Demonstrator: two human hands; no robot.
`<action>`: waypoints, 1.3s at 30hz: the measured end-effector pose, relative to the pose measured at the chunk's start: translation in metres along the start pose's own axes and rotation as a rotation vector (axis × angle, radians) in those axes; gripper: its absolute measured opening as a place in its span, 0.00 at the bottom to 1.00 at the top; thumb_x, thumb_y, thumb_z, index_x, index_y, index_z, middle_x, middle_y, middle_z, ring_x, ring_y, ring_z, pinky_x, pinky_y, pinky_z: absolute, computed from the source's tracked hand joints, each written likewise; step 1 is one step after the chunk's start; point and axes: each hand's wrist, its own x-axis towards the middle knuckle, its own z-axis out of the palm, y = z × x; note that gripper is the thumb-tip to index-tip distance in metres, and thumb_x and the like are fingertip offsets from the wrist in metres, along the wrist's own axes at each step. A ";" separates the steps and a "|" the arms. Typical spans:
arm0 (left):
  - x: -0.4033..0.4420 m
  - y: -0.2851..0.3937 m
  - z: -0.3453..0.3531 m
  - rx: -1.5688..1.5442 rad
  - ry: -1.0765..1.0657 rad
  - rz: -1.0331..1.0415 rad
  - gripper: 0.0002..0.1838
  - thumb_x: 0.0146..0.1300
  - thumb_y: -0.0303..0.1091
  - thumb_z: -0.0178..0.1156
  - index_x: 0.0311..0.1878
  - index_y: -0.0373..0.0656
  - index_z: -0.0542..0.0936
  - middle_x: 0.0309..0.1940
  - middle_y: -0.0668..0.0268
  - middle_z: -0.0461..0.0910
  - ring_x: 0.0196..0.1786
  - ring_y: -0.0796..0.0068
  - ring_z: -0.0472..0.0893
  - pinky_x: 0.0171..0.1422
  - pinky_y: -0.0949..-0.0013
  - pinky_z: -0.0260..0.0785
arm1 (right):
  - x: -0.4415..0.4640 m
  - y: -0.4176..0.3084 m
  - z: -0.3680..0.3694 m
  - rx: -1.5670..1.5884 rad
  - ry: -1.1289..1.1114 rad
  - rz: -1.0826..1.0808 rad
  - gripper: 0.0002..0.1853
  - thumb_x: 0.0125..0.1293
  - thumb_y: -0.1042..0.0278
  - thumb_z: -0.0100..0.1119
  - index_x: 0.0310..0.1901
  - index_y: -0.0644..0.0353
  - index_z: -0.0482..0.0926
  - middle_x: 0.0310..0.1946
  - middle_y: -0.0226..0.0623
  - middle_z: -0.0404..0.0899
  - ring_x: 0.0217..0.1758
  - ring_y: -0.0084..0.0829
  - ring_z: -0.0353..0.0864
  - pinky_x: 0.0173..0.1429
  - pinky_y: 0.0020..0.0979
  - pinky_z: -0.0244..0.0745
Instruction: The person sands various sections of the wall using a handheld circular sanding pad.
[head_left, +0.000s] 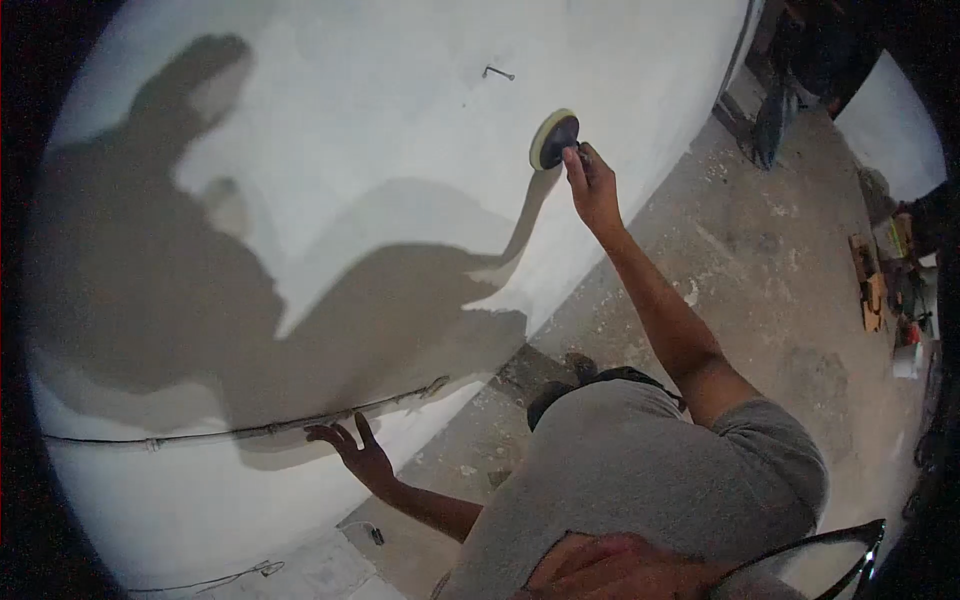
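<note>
My right hand [594, 188] is closed around the grip of a round hand sanding pad [556, 140]. The pad has a black back and a pale yellow layer on the side facing the white wall [380, 110]. It is held up at the wall, tilted; whether it presses flat on it I cannot tell. Lower down, my left hand [362, 458] has its fingers spread, near or against the wall just below a dark cable [260, 430]. It holds nothing that I can see.
A bent metal hook [498, 73] sticks out of the wall above the pad. The stained concrete floor [750, 240] lies to the right. Cardboard pieces [868, 285], a white bucket [908, 360] and a white panel [893, 130] stand along the right side. A thin wire [225, 578] lies lower left.
</note>
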 end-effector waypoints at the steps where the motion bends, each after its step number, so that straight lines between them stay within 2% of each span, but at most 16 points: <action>1: 0.000 0.006 0.001 0.027 0.008 -0.019 0.48 0.71 0.43 0.60 0.80 0.54 0.36 0.81 0.58 0.33 0.79 0.54 0.52 0.81 0.54 0.53 | -0.005 0.010 0.000 0.017 0.036 -0.035 0.20 0.77 0.51 0.52 0.31 0.57 0.68 0.23 0.19 0.59 0.26 0.14 0.56 0.29 0.22 0.55; 6: -0.006 0.020 -0.001 -0.026 -0.011 -0.114 0.49 0.71 0.44 0.60 0.80 0.52 0.33 0.81 0.58 0.34 0.80 0.54 0.51 0.81 0.52 0.53 | -0.032 0.114 -0.013 0.085 0.087 0.005 0.21 0.77 0.47 0.50 0.32 0.55 0.68 0.20 0.18 0.58 0.22 0.13 0.56 0.24 0.22 0.54; 8: -0.005 0.017 0.000 -0.028 0.000 -0.065 0.49 0.71 0.45 0.59 0.80 0.51 0.33 0.81 0.58 0.34 0.80 0.54 0.50 0.80 0.52 0.53 | -0.040 0.140 -0.019 0.140 0.016 0.385 0.20 0.78 0.45 0.48 0.33 0.52 0.69 0.17 0.17 0.58 0.17 0.13 0.54 0.20 0.23 0.51; 9: -0.003 0.012 0.000 -0.030 0.002 -0.056 0.49 0.71 0.45 0.59 0.80 0.51 0.33 0.81 0.58 0.34 0.80 0.54 0.50 0.80 0.52 0.53 | -0.042 0.116 -0.020 0.245 0.009 0.536 0.20 0.78 0.44 0.47 0.34 0.51 0.69 0.15 0.17 0.58 0.14 0.14 0.53 0.17 0.24 0.50; 13: 0.000 -0.004 0.000 0.070 -0.006 0.010 0.49 0.72 0.45 0.59 0.80 0.50 0.33 0.81 0.57 0.35 0.80 0.53 0.51 0.81 0.53 0.52 | -0.029 0.073 -0.011 0.346 0.063 0.504 0.20 0.77 0.44 0.47 0.34 0.51 0.69 0.15 0.17 0.58 0.15 0.13 0.53 0.18 0.23 0.49; 18: -0.004 0.016 -0.001 0.050 -0.010 -0.008 0.48 0.72 0.43 0.59 0.80 0.51 0.34 0.81 0.55 0.35 0.79 0.52 0.52 0.81 0.53 0.51 | 0.001 0.016 0.001 0.180 0.038 0.033 0.20 0.77 0.50 0.51 0.30 0.54 0.68 0.19 0.17 0.58 0.20 0.12 0.54 0.23 0.20 0.52; 19: -0.006 0.026 -0.002 0.026 -0.023 -0.039 0.48 0.72 0.43 0.60 0.80 0.50 0.36 0.81 0.56 0.34 0.79 0.55 0.53 0.80 0.56 0.51 | 0.000 0.023 0.003 0.134 0.097 -0.018 0.23 0.77 0.50 0.52 0.31 0.64 0.72 0.21 0.23 0.63 0.27 0.16 0.59 0.30 0.24 0.59; 22: -0.007 0.027 -0.004 -0.017 -0.035 -0.091 0.48 0.72 0.43 0.60 0.81 0.50 0.37 0.81 0.57 0.34 0.79 0.58 0.54 0.80 0.58 0.52 | -0.017 0.053 0.004 -0.037 0.167 -0.072 0.22 0.78 0.53 0.51 0.34 0.66 0.74 0.21 0.24 0.65 0.28 0.18 0.61 0.32 0.26 0.63; 24: -0.008 0.027 -0.006 -0.034 -0.033 -0.110 0.47 0.72 0.44 0.60 0.81 0.49 0.37 0.81 0.57 0.34 0.79 0.57 0.54 0.79 0.58 0.52 | -0.029 0.115 0.013 0.063 0.255 -0.134 0.20 0.78 0.54 0.50 0.39 0.68 0.77 0.22 0.25 0.67 0.28 0.18 0.64 0.32 0.27 0.66; 26: -0.008 0.031 -0.005 -0.055 -0.031 -0.131 0.47 0.72 0.45 0.59 0.81 0.49 0.38 0.81 0.57 0.34 0.79 0.56 0.54 0.79 0.57 0.52 | -0.047 0.152 0.015 0.087 0.380 0.156 0.20 0.77 0.53 0.50 0.35 0.63 0.74 0.22 0.23 0.65 0.25 0.18 0.61 0.30 0.23 0.61; 27: -0.006 0.025 -0.003 -0.063 -0.025 -0.129 0.47 0.72 0.45 0.59 0.81 0.49 0.38 0.81 0.57 0.34 0.79 0.56 0.54 0.79 0.57 0.52 | -0.047 0.149 0.016 0.090 0.378 0.147 0.20 0.77 0.53 0.50 0.35 0.63 0.74 0.22 0.23 0.65 0.25 0.18 0.61 0.30 0.23 0.61; 29: -0.002 0.001 -0.003 -0.011 -0.012 -0.024 0.48 0.71 0.44 0.60 0.81 0.51 0.38 0.81 0.57 0.34 0.79 0.57 0.54 0.79 0.56 0.52 | -0.049 0.136 0.018 0.485 0.350 0.548 0.20 0.76 0.50 0.48 0.36 0.59 0.76 0.19 0.22 0.62 0.20 0.16 0.59 0.24 0.24 0.58; 30: -0.001 -0.005 -0.005 -0.009 -0.016 -0.018 0.48 0.71 0.44 0.60 0.81 0.51 0.38 0.81 0.57 0.34 0.79 0.57 0.54 0.79 0.56 0.52 | -0.045 0.119 0.020 0.488 0.357 0.549 0.20 0.76 0.50 0.48 0.36 0.59 0.76 0.19 0.22 0.62 0.20 0.16 0.59 0.24 0.24 0.58; 32: 0.000 -0.010 -0.003 0.028 -0.034 0.031 0.49 0.71 0.38 0.60 0.80 0.53 0.33 0.81 0.58 0.32 0.79 0.51 0.52 0.80 0.53 0.52 | -0.036 0.077 0.025 0.581 0.391 0.485 0.18 0.76 0.50 0.50 0.36 0.56 0.76 0.17 0.19 0.59 0.16 0.14 0.56 0.18 0.24 0.53; 36: -0.003 0.013 -0.002 -0.083 -0.054 -0.073 0.49 0.71 0.39 0.61 0.80 0.51 0.35 0.81 0.59 0.32 0.79 0.52 0.52 0.80 0.53 0.51 | -0.018 0.025 0.022 0.274 0.162 -0.026 0.16 0.78 0.59 0.51 0.30 0.55 0.71 0.20 0.16 0.58 0.22 0.11 0.56 0.25 0.20 0.53; 39: -0.002 0.010 -0.003 0.062 -0.037 0.008 0.49 0.71 0.39 0.61 0.80 0.51 0.35 0.81 0.58 0.32 0.80 0.52 0.51 0.81 0.53 0.50 | -0.019 0.058 0.023 0.162 0.153 -0.053 0.16 0.76 0.61 0.55 0.30 0.61 0.71 0.22 0.19 0.62 0.27 0.13 0.58 0.30 0.21 0.57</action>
